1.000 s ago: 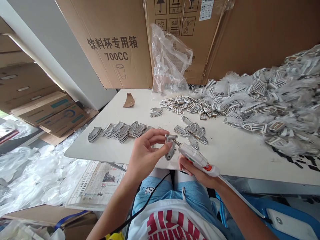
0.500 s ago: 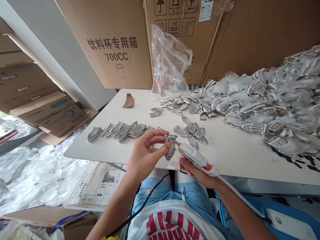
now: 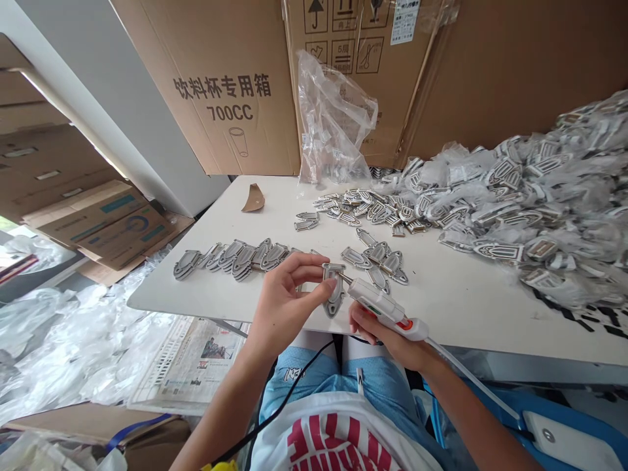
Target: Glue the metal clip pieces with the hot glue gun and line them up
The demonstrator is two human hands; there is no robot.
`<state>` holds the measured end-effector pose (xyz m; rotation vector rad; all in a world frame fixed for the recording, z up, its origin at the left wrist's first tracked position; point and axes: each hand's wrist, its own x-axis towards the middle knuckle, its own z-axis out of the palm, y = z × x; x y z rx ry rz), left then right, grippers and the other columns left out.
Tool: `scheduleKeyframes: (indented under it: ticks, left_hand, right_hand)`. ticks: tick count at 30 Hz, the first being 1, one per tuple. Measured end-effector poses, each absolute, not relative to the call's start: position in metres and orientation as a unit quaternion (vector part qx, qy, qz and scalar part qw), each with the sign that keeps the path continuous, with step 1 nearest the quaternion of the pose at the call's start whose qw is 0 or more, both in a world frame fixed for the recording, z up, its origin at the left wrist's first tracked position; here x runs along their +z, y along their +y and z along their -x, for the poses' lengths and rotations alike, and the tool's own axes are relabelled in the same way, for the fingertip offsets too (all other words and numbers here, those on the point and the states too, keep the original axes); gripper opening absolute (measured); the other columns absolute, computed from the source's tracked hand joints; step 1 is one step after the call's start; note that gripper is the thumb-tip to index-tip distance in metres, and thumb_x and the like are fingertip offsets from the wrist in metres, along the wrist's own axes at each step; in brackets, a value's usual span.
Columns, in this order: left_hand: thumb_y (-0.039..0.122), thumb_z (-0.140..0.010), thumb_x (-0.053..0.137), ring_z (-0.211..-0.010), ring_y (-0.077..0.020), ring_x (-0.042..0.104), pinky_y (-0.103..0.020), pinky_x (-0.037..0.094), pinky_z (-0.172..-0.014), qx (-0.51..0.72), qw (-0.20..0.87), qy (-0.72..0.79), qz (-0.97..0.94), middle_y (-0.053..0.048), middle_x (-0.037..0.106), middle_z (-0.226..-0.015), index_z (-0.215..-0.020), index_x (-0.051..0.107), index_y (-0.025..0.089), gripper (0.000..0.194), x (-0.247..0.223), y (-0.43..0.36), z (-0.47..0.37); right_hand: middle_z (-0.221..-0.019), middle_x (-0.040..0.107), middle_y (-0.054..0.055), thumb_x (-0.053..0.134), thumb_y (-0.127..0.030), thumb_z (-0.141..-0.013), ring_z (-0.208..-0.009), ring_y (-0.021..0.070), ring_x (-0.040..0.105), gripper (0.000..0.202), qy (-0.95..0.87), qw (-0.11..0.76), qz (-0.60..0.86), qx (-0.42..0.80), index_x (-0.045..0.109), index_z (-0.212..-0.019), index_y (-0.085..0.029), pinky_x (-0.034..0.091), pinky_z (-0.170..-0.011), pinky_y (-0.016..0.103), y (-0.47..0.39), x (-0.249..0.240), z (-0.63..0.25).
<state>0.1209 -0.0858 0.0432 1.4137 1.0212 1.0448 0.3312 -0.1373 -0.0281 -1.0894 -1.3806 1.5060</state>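
Observation:
My left hand (image 3: 289, 294) holds a small grey metal part (image 3: 334, 302) upright just above the table's front edge. Its shape is like a shield, with a hole near the lower tip, and the thumb presses on its face. In my right hand (image 3: 380, 330) is a white handheld power tool (image 3: 379, 302), with an orange-red part and a cord behind. The tool's thin metal tip points left and meets the part's upper right edge; whether it presses in, I cannot tell. Left of my hands lie overlapping stacks of similar parts (image 3: 244, 258). Several loose ones (image 3: 379, 256) lie just beyond the tool.
A heap of plastic-wrapped parts (image 3: 510, 196) covers the table's right side. Unwrapped parts (image 3: 366, 206) lie in the middle. Large cartons (image 3: 230, 46) stand behind the white table (image 3: 196, 229), with a plastic bag (image 3: 328, 124) before them. A white box (image 3: 572, 445) lies at lower right.
The metal part and the tool have shifted very slightly left. Both hands keep their hold, and the tip stays at the part's edge.

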Motion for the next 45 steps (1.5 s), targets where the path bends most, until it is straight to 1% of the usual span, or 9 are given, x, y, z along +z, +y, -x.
scheduleKeyframes:
  ticks: [5, 11, 20, 24, 27, 34, 37, 41, 45]
  left_hand:
    - [0.031, -0.086, 0.085, -0.089, -0.0188, 0.074, -0.023, 0.063, -0.066, 0.452, 0.498, 0.440, -0.595, -0.006, 0.078, -0.093, -0.111, 0.075, 0.020, 0.029, 0.043, -0.086, -0.123]
    - [0.028, -0.084, 0.085, -0.094, -0.0194, 0.074, -0.023, 0.067, -0.065, 0.490, 0.420, 0.436, -0.628, -0.005, 0.075, -0.096, -0.103, 0.077, 0.021, 0.022, 0.042, -0.087, -0.123]
    - [0.018, -0.088, 0.077, -0.085, -0.0162, 0.078, -0.032, 0.070, -0.084, 0.481, 0.284, 0.426, -0.711, 0.000, 0.082, -0.096, -0.099, 0.081, 0.023, 0.012, 0.049, -0.094, -0.122]
    - [0.016, -0.091, 0.074, -0.085, -0.0177, 0.078, -0.033, 0.067, -0.077, 0.478, 0.202, 0.382, -0.765, -0.001, 0.083, -0.100, -0.103, 0.081, 0.025, 0.017, 0.047, -0.093, -0.119]
    - [0.014, -0.092, 0.074, -0.084, -0.0178, 0.076, -0.034, 0.064, -0.075, 0.481, 0.168, 0.344, -0.788, -0.002, 0.083, -0.098, -0.107, 0.080, 0.025, 0.019, 0.045, -0.091, -0.117]
    - [0.013, -0.093, 0.073, -0.085, -0.0161, 0.075, -0.032, 0.062, -0.074, 0.495, 0.180, 0.334, -0.782, -0.001, 0.083, -0.099, -0.110, 0.079, 0.025, 0.022, 0.044, -0.091, -0.116]
    - [0.014, -0.094, 0.072, -0.087, -0.0153, 0.076, -0.030, 0.065, -0.078, 0.493, 0.207, 0.361, -0.764, 0.000, 0.083, -0.101, -0.109, 0.080, 0.025, 0.020, 0.046, -0.093, -0.119]
    - [0.026, -0.095, 0.075, -0.099, -0.0177, 0.076, -0.031, 0.067, -0.086, 0.483, 0.268, 0.426, -0.716, -0.001, 0.081, -0.108, -0.112, 0.079, 0.027, 0.018, 0.053, -0.088, -0.111]
    - [0.038, -0.092, 0.077, -0.106, -0.0217, 0.075, -0.032, 0.066, -0.086, 0.440, 0.274, 0.509, -0.687, -0.003, 0.080, -0.114, -0.116, 0.080, 0.028, 0.026, 0.059, -0.072, -0.077]
  right_hand:
    - [-0.073, 0.056, -0.001, 0.063, -0.061, -0.103, -0.060, 0.0128, 0.041, 0.045, -0.535, 0.410, 0.427, 0.603, 0.068, -0.087, -0.019, 0.032, -0.061, 0.032, -0.137, -0.031, -0.330]
    - [-0.080, 0.063, 0.001, 0.066, -0.058, -0.103, -0.061, 0.0124, 0.041, 0.040, -0.527, 0.419, 0.409, 0.616, 0.067, -0.090, -0.020, 0.031, -0.060, 0.030, -0.136, -0.030, -0.329]
    - [-0.083, 0.064, 0.002, 0.065, -0.057, -0.103, -0.061, 0.0132, 0.041, 0.039, -0.533, 0.417, 0.410, 0.611, 0.068, -0.090, -0.020, 0.032, -0.061, 0.032, -0.138, -0.033, -0.330]
    - [-0.081, 0.062, 0.001, 0.064, -0.056, -0.104, -0.061, 0.0134, 0.038, 0.038, -0.540, 0.415, 0.407, 0.609, 0.067, -0.090, -0.021, 0.030, -0.060, 0.032, -0.137, -0.032, -0.330]
    - [-0.082, 0.061, 0.001, 0.064, -0.055, -0.104, -0.061, 0.0134, 0.038, 0.036, -0.539, 0.414, 0.406, 0.611, 0.067, -0.091, -0.021, 0.030, -0.061, 0.032, -0.137, -0.030, -0.330]
    - [-0.082, 0.059, 0.000, 0.063, -0.056, -0.104, -0.062, 0.0136, 0.038, 0.037, -0.539, 0.407, 0.415, 0.609, 0.067, -0.091, -0.021, 0.031, -0.063, 0.033, -0.139, -0.029, -0.328]
    - [-0.082, 0.059, 0.000, 0.065, -0.057, -0.103, -0.062, 0.0133, 0.038, 0.038, -0.540, 0.409, 0.417, 0.606, 0.067, -0.090, -0.021, 0.032, -0.062, 0.033, -0.139, -0.029, -0.328]
    - [-0.082, 0.062, 0.001, 0.067, -0.057, -0.101, -0.060, 0.0129, 0.040, 0.037, -0.543, 0.412, 0.398, 0.614, 0.068, -0.093, -0.021, 0.032, -0.060, 0.033, -0.138, -0.029, -0.332]
    - [-0.081, 0.065, 0.002, 0.069, -0.055, -0.101, -0.058, 0.0120, 0.040, 0.034, -0.518, 0.427, 0.375, 0.640, 0.067, -0.096, -0.021, 0.030, -0.057, 0.031, -0.135, -0.030, -0.336]
